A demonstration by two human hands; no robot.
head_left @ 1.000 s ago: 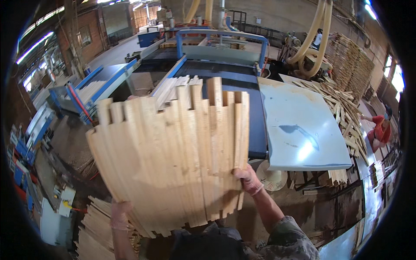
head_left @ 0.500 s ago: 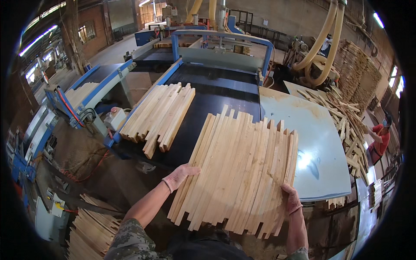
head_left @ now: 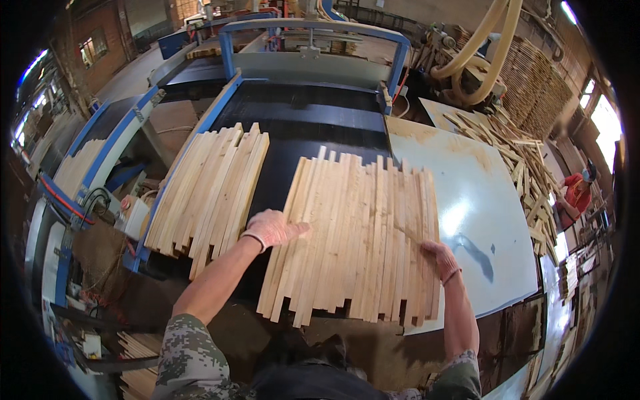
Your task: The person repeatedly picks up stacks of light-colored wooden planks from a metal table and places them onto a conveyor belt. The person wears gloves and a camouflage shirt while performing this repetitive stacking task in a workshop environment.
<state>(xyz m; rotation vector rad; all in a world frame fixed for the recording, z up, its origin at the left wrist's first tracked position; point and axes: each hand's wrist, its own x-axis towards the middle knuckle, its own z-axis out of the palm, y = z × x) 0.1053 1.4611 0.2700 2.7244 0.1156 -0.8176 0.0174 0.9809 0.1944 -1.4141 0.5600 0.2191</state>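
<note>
A wide row of pale wooden strips (head_left: 353,240), laid side by side with uneven ends, is pressed between my two gloved hands. My left hand (head_left: 273,230) grips its left edge, the thumb lying over the top. Around the right edge closes my right hand (head_left: 441,259), its fingers partly hidden. The row lies over the near end of the black conveyor belt (head_left: 320,137) and the edge of the pale table. A second batch of wooden strips (head_left: 208,190) rests on the belt to the left, apart from the held row.
A blue frame (head_left: 313,25) spans the belt at the far end. The shiny pale table (head_left: 460,193) adjoins on the right, with a heap of loose strips (head_left: 517,167) beyond. A person in red (head_left: 575,199) stands far right. More strips (head_left: 140,360) lie low at left.
The held row has moved forward relative to the belt and sits closer alongside the other batch. My left thumb reaches further over the strips. The view has shifted.
</note>
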